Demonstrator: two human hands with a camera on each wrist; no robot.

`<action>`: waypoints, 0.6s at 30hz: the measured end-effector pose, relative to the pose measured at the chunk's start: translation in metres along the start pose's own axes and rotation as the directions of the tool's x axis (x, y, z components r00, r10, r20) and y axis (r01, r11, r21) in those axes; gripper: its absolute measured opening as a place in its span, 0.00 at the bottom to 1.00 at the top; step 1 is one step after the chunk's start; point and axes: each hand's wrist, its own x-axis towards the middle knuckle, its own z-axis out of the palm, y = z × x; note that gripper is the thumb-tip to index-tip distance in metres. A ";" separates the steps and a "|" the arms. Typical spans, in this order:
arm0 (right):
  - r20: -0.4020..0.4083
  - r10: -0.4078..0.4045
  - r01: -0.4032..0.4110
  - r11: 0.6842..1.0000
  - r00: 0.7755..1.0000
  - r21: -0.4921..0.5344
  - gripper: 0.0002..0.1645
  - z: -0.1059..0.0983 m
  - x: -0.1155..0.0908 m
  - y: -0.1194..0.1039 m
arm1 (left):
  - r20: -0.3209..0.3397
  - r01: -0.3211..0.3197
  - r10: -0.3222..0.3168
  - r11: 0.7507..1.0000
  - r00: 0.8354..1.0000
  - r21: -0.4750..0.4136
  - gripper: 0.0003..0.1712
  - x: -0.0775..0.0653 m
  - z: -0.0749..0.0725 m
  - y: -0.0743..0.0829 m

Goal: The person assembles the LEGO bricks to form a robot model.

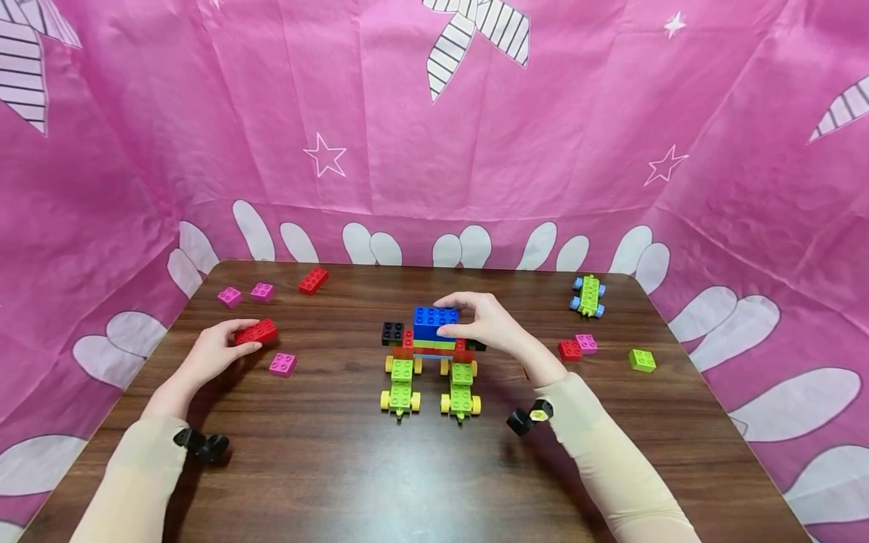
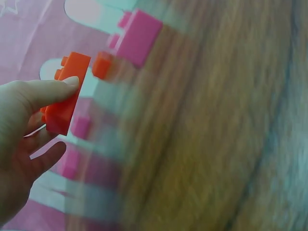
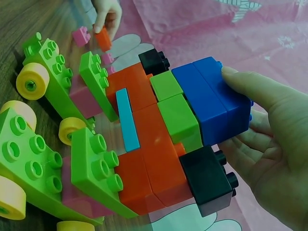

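Note:
My left hand [image 1: 212, 351] pinches a red brick [image 1: 258, 332] between thumb and fingers; in the left wrist view the red brick [image 2: 70, 98] is tilted, studs facing left. A pink brick [image 1: 283, 364] lies just in front of it. At mid-table stands a built figure with red bricks [image 3: 149, 144], lime bricks [image 3: 178, 113], black bricks [image 1: 392, 332] at its sides and two lime wheeled bases [image 1: 400, 396] with yellow wheels. Two blue bricks [image 3: 211, 98] sit side by side on top. My right hand [image 1: 490, 324] grips them, thumb on the near side, its other fingers partly hidden behind.
Two pink bricks [image 1: 262, 292] and a red brick [image 1: 314, 280] lie at the back left. On the right are a lime wheeled base [image 1: 589, 296] with blue wheels, a small red brick [image 1: 569, 350], a pink brick [image 1: 586, 344] and a lime brick [image 1: 642, 360]. Pink fabric [image 1: 407, 151] surrounds the table.

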 end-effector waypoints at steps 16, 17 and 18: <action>-0.015 0.034 -0.034 0.999 0.999 0.005 0.26 0.003 -0.002 -0.005 | -0.062 -0.209 0.205 0.977 0.977 -0.052 0.26 0.022 0.020 0.074; -0.016 0.040 -0.040 0.999 0.999 0.006 0.25 0.003 -0.001 -0.005 | -0.061 -0.219 0.216 0.974 0.974 -0.054 0.26 0.023 0.022 0.080; -0.015 0.045 -0.045 0.999 0.999 0.005 0.25 0.004 -0.001 -0.006 | -0.061 -0.228 0.225 0.972 0.973 -0.059 0.26 0.024 0.024 0.086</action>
